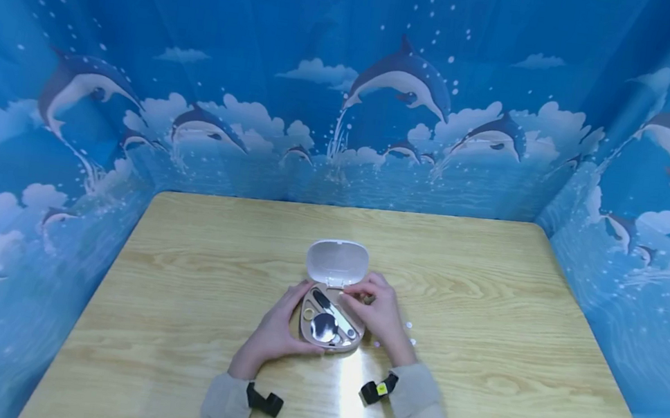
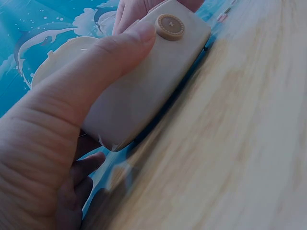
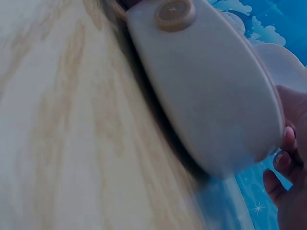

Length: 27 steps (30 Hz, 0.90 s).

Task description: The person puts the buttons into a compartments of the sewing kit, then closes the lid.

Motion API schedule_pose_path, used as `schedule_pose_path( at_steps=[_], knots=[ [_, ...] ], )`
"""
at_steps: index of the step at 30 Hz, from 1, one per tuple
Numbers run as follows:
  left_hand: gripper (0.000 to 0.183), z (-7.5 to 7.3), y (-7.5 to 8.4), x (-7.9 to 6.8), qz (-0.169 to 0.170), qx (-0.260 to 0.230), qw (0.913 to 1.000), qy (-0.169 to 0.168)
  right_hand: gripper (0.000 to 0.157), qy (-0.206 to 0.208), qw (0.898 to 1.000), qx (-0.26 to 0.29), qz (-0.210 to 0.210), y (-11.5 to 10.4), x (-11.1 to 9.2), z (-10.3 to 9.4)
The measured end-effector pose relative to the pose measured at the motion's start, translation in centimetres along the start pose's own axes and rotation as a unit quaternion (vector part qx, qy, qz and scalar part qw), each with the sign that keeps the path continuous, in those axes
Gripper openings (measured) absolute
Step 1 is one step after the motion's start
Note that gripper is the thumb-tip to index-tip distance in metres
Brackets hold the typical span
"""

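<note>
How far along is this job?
Done: case open, its lid up; dark item and shiny disc inside. In hand: left grip holds the case; right grip is at its far right, any held piece unclear. Perhaps remaining: small pale pieces on the table, then closing the lid.

Blue dolphin-print curtain (image 1: 257, 25), back and both sides | light wood-grain table (image 1: 485, 311)

L grip (image 1: 277, 331) is holding case (image 1: 352, 346) on wood surface (image 1: 210, 256); R grip (image 1: 379, 308) is leaning over its far R part, any held item unclear. Lid (image 1: 337, 262) is standing open beyond, btwn grips; shiny disc (image 1: 324, 327) is lying nearer L grip, white bits (image 1: 409, 325) nr R grip.
</note>
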<state>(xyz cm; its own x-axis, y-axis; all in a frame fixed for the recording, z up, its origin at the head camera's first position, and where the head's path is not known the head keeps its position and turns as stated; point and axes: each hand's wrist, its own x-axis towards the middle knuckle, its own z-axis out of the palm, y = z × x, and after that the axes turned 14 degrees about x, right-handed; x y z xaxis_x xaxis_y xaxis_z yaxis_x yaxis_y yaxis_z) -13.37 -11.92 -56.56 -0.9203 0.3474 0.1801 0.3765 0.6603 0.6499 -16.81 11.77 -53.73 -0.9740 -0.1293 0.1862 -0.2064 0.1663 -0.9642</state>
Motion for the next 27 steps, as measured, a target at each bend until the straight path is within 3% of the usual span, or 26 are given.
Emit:
schedule_pose_path(
  at_steps=[12, 27],
  knots=[
    [0.130, -0.06, -0.02, -0.03, 0.000, 0.000, 1.0000, 0.000, 0.014, -0.010, 0.995, -0.089, -0.043, -0.01, 0.30, 0.47],
    [0.130, -0.08, 0.00, 0.03, 0.001, 0.002, 1.0000, 0.000, 0.014, -0.012, 0.995, -0.081, -0.049, 0.26, 0.31, 0.45]
  ],
)
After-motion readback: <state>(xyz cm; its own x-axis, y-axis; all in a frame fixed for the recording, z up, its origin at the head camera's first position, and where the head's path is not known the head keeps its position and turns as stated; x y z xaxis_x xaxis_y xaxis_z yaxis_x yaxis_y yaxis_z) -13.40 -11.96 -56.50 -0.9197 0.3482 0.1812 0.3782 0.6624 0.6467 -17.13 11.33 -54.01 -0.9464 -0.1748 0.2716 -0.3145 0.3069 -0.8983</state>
